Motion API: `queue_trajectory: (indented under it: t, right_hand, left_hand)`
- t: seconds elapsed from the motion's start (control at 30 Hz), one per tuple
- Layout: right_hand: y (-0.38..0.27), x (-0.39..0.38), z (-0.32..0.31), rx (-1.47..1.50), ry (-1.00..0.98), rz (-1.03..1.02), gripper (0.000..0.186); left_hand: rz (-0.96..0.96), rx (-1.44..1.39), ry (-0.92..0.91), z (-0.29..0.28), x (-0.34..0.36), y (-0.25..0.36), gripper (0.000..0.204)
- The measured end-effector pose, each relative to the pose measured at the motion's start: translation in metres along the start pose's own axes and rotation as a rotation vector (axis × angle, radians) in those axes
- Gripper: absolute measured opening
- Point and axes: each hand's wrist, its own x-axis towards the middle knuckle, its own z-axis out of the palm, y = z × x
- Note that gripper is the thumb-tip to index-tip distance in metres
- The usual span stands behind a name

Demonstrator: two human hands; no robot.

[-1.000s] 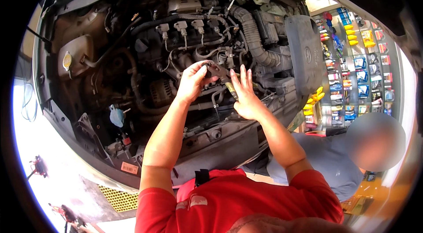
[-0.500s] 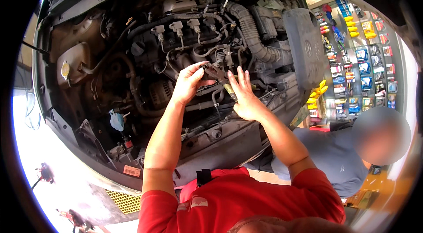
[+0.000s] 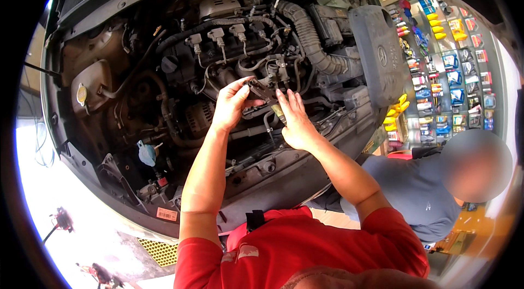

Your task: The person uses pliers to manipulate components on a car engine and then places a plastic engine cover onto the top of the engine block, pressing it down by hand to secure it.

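Over the middle of an open car engine bay, my left hand [image 3: 234, 100] pinches a small dark part [image 3: 250, 84] between thumb and fingers. My right hand [image 3: 295, 122] is on pliers with yellow-green handles [image 3: 280, 114], its fingers lying along the grips. The pliers' dark jaws reach to the part at my left fingertips; exactly what they bite on is too small to tell. Behind my hands sit the engine's injectors and wires [image 3: 237, 35] and a ribbed air hose [image 3: 311, 37].
The front body panel [image 3: 256, 185] lies under my forearms. A washer reservoir [image 3: 90, 84] is at left, a dark cover [image 3: 371, 54] at right. A co-worker in grey [image 3: 401, 185] is beside me at right, before shelves of packaged goods [image 3: 453, 78]. A yellow grate [image 3: 158, 251] lies lower left.
My right hand and the pliers have moved slightly left, closer to my left hand, with the fingers closer together. The co-worker has shifted a little right and up in the view.
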Motion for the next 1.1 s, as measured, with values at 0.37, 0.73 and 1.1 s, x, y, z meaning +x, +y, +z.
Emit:
queue_trajectory:
  t: [0.37,0.73,1.1]
  right_hand:
    - [-0.011,-0.003,-0.014,0.068,-0.111,0.0,0.098]
    - [-0.013,0.001,-0.006,0.008,-0.051,-0.021,0.099]
    - [-0.006,0.008,0.002,0.171,0.035,-0.118,0.095]
  left_hand:
    - [-0.029,-0.005,0.023,-0.002,0.002,0.001,0.034]
    - [-0.009,0.015,0.057,-0.003,0.002,0.002,0.03]
    - [-0.018,-0.072,0.057,-0.003,0.003,0.003,0.028]
